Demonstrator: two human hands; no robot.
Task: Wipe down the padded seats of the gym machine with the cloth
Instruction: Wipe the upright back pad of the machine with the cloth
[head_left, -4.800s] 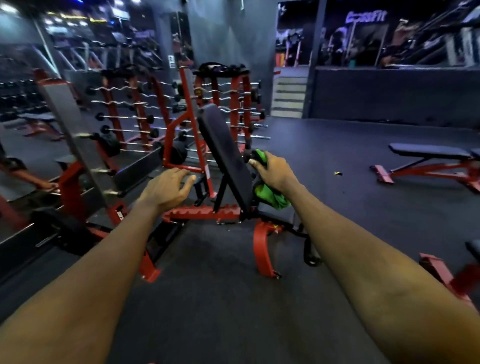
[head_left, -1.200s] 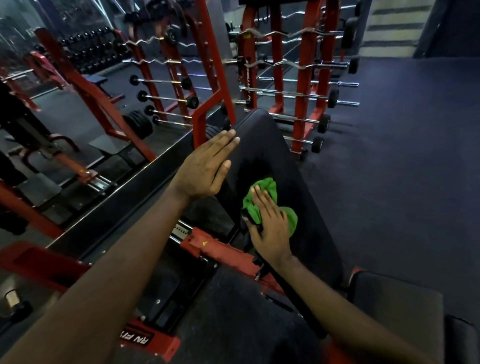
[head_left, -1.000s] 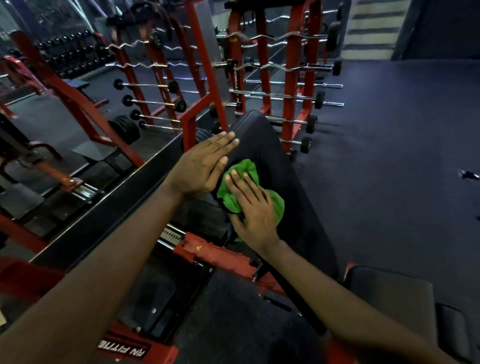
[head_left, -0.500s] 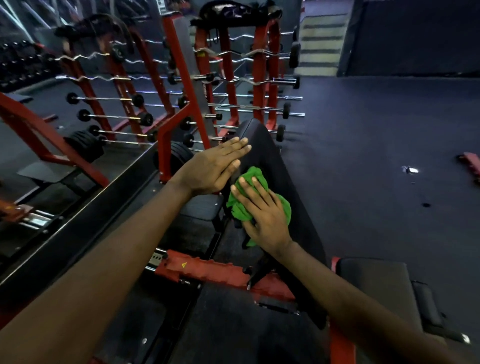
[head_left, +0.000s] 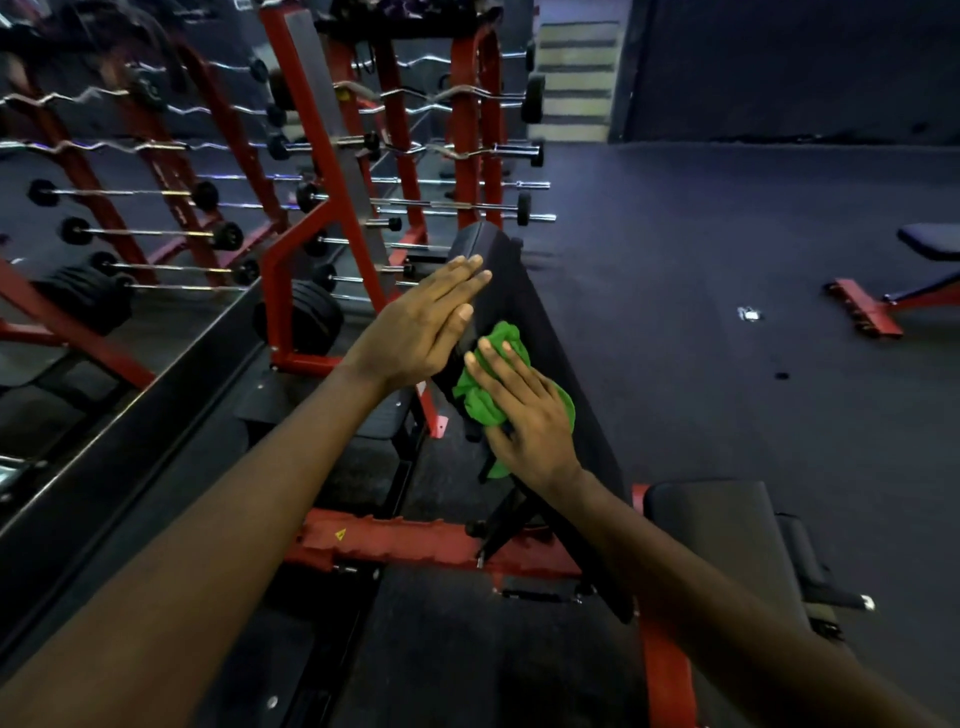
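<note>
Green cloth (head_left: 485, 402) bunched on the inclined back pad (head_left: 543, 317), mid-height, near its left edge. Right hand (head_left: 527, 418) presses it, fingers extended, not curled. Left hand (head_left: 421, 330) flat, fingers straight, at the pad's upper left edge; holds nothing. Judgement: back pad wipe under way; flat seat pad (head_left: 722, 540) at lower right probably left to do

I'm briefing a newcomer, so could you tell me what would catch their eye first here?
The bright green cloth stands out at centre, pressed by the right hand onto the tilted black back pad. The left hand is held flat at the pad's upper left edge, with red barbell racks behind.
</note>
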